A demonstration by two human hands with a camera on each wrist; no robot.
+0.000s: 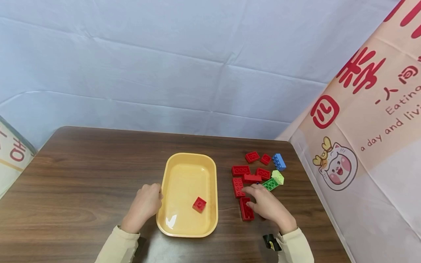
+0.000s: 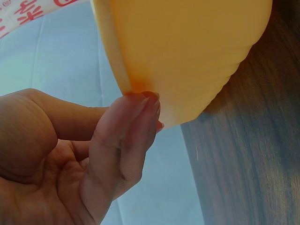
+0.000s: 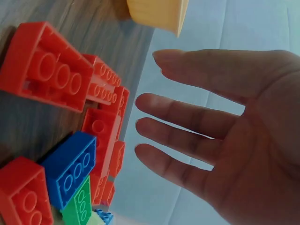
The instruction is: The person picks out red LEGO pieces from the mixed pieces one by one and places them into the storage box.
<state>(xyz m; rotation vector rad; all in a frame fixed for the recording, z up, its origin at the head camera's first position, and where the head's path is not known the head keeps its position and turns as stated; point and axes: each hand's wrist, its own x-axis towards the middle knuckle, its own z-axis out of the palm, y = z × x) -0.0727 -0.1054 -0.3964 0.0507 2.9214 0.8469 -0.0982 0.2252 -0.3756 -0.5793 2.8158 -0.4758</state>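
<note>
My left hand (image 1: 145,204) pinches the left rim of a yellow plastic tray (image 1: 187,159); the left wrist view shows its thumb and fingers (image 2: 124,126) closed on that edge. One red toy brick (image 1: 199,204) lies inside the tray, toward its lower right. Over the brick pile on the right, my right hand (image 1: 268,204) hovers with fingers spread and nothing held. Below it are a red brick (image 1: 246,209), a second red brick (image 1: 238,187) and a blue brick (image 3: 71,168), partly hidden by the hand in the head view.
Beyond the right hand lie several more red bricks (image 1: 252,157), a green brick (image 1: 270,184), a pale green brick (image 1: 277,177) and a blue brick (image 1: 279,162). The brown wooden table (image 1: 98,164) meets a white cloth (image 1: 148,73) behind and a printed cloth (image 1: 361,146) at right.
</note>
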